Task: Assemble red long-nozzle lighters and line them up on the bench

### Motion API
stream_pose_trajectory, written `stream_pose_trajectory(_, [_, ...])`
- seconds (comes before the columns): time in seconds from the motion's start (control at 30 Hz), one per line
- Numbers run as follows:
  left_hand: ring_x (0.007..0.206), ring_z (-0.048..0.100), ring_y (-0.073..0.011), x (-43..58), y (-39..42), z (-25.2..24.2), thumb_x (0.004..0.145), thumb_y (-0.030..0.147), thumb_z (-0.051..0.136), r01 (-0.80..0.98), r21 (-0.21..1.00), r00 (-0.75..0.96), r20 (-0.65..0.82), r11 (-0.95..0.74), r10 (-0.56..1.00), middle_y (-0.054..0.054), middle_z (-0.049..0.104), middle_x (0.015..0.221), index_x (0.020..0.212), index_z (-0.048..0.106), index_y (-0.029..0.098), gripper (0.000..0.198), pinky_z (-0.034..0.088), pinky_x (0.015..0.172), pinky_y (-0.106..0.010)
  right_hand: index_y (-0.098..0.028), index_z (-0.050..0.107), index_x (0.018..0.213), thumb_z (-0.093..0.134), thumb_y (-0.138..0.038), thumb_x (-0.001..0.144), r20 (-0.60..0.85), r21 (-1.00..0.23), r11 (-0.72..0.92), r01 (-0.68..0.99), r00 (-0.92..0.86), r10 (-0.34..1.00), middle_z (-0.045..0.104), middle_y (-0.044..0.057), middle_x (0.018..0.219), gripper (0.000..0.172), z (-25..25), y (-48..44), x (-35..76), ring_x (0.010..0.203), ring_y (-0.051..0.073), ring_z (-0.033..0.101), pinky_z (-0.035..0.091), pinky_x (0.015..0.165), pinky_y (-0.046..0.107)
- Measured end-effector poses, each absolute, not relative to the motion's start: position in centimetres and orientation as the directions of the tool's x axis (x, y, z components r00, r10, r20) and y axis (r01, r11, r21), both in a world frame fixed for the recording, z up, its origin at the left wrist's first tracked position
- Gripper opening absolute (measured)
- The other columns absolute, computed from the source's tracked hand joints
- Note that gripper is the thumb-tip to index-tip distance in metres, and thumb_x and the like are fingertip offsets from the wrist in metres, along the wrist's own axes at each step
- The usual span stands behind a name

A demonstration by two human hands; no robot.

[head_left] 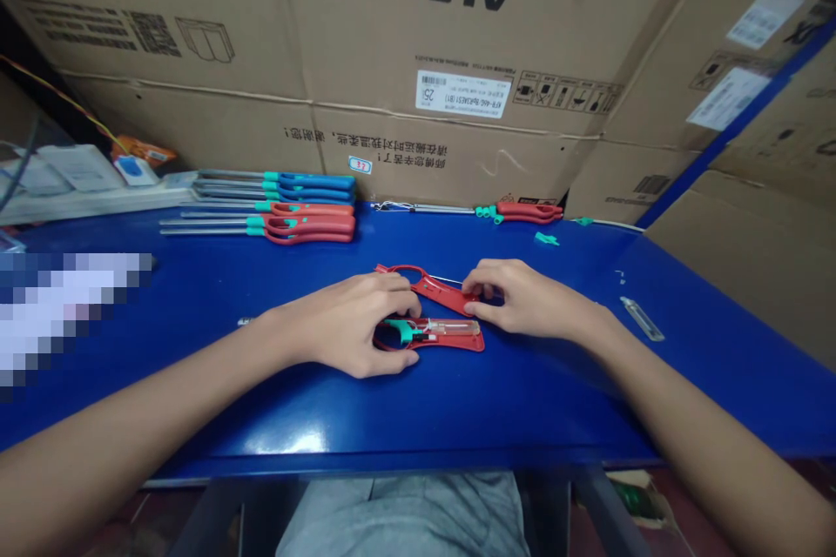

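A red lighter handle half (482,339) lies hollow side up on the blue table, with a green trigger (406,331) and a clear fuel tank (457,327) inside. My left hand (356,322) is curled round its left end, thumb along the near edge and fingers over the far edge; its palm hides that end. Just beyond lies the matching red half shell (437,289), tilted, with its inside showing. Its right end is pinched between the thumb and fingers of my right hand (522,296). A thin metal rod or wire shows behind this shell.
Finished-looking blue lighters (320,187) and red lighters (313,229) are stacked at the back left. Another red lighter (529,211) and a small green part (547,238) lie at the back. A loose clear tank (642,318) is at right. Cardboard (366,43) walls the back.
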State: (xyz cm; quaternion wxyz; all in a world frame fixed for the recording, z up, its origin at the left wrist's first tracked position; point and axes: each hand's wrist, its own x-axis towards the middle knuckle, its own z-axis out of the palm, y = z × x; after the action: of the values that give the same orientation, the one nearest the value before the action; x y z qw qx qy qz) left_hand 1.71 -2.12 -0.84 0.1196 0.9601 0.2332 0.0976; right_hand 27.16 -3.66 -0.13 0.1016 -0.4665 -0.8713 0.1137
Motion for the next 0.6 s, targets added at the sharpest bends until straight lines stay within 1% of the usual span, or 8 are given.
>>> stream_pose_trajectory(0.07, [0.076,0.058,-0.0182,1.70,-2.09,-0.91,0.079,0.041,0.062,0.423,0.278,0.872,0.133,-0.863,0.470,-0.006,0.061,0.091,0.095,0.063,0.016,0.029,0.045,0.071,-0.030,-0.016,0.067,0.093,0.058,-0.026,0.087,0.072,-0.308,0.539,0.784,-0.546,0.835,0.063,0.006,0.088,0.015,0.02,-3.78,27.11,0.077,0.015,0.055,0.043,0.070,0.028])
stream_pose_trajectory(0.17, [0.077,0.058,-0.0182,1.67,-2.12,-0.97,0.080,0.038,0.062,0.427,0.280,0.871,0.128,-0.860,0.475,-0.006,0.061,0.092,0.095,0.062,0.016,0.027,0.045,0.071,-0.029,-0.016,0.067,0.093,0.061,-0.028,0.086,0.072,-0.374,0.540,0.754,-0.557,0.828,0.064,0.006,0.089,0.015,0.46,-4.01,27.09,0.076,0.015,0.056,0.044,0.070,0.027])
stream_pose_trajectory(0.23, [0.076,0.058,-0.0179,1.65,-2.15,-0.95,0.080,0.038,0.062,0.429,0.282,0.871,0.121,-0.858,0.476,-0.005,0.061,0.091,0.096,0.062,0.016,0.027,0.045,0.069,-0.028,-0.016,0.068,0.092,0.065,-0.032,0.084,0.052,-0.421,0.540,0.729,-0.575,0.817,0.065,0.006,0.090,0.019,0.75,-4.11,27.13,0.077,0.015,0.057,0.045,0.070,0.027])
stream_pose_trajectory(0.33, [0.075,0.058,-0.0175,1.64,-2.15,-0.94,0.082,0.039,0.061,0.431,0.285,0.873,0.108,-0.856,0.476,-0.005,0.061,0.092,0.098,0.062,0.016,0.028,0.044,0.067,-0.028,-0.016,0.069,0.092,0.069,-0.039,0.081,-0.003,-0.453,0.528,0.719,-0.593,0.805,0.066,0.005,0.088,0.025,0.89,-4.06,27.23,0.076,0.015,0.056,0.044,0.068,0.027])
stream_pose_trajectory(0.5, [0.079,0.060,-0.0184,1.61,-2.05,-1.14,0.084,0.042,0.062,0.425,0.302,0.878,0.090,-0.853,0.469,-0.006,0.062,0.096,0.101,0.061,0.016,0.031,0.044,0.067,-0.028,-0.016,0.069,0.085,0.071,-0.041,0.079,-0.091,-0.521,0.442,0.730,-0.563,0.822,0.064,0.001,0.075,0.026,0.38,-3.65,27.23,0.064,0.012,0.052,0.039,0.057,0.024])
stream_pose_trajectory(0.6, [0.082,0.061,-0.0191,1.55,-1.98,-1.31,0.084,0.044,0.063,0.414,0.322,0.881,0.096,-0.851,0.464,-0.007,0.063,0.098,0.103,0.061,0.016,0.034,0.045,0.069,-0.028,-0.015,0.068,0.079,0.074,-0.038,0.076,-0.120,-0.552,0.379,0.743,-0.520,0.845,0.061,-0.001,0.067,0.024,0.06,-3.43,27.08,0.059,0.010,0.049,0.035,0.053,0.023])
